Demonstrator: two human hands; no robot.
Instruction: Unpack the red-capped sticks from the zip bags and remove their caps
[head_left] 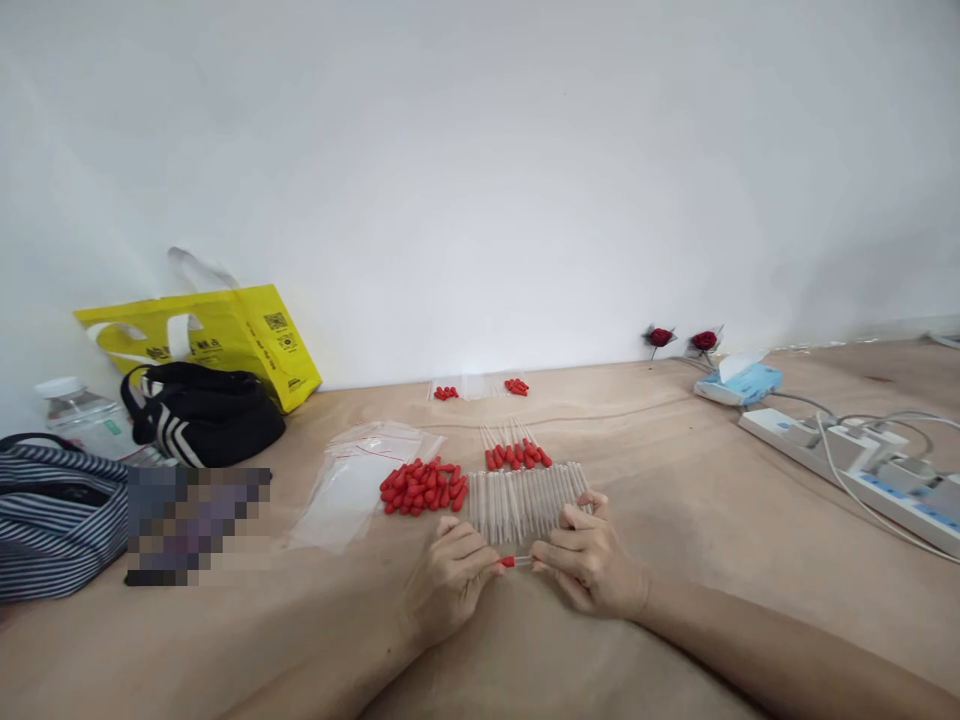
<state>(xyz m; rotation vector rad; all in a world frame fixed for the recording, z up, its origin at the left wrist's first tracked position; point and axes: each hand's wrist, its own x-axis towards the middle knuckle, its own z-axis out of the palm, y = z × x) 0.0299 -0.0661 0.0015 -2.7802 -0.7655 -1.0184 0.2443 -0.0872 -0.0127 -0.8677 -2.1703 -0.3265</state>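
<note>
My left hand (454, 575) pinches a small red rubber bulb (508, 562), fingers closed on it. My right hand (589, 560) is closed on the clear dropper tube (523, 561) that meets the bulb between both hands. Just beyond the hands lies a row of several clear dropper tubes (525, 498) side by side on the tan surface. A heap of loose red bulbs (422, 487) sits to the left of that row. Behind it lie several droppers fitted with red bulbs (516, 452).
Clear plastic bags (352, 480) lie left of the bulbs. Further left are a black striped bag (202, 412), a yellow bag (217, 340), a water bottle (79, 410) and a striped pouch (52, 510). Power strips with cables (862, 460), a blue tissue pack (739, 383) and two red roses (681, 340) are at right.
</note>
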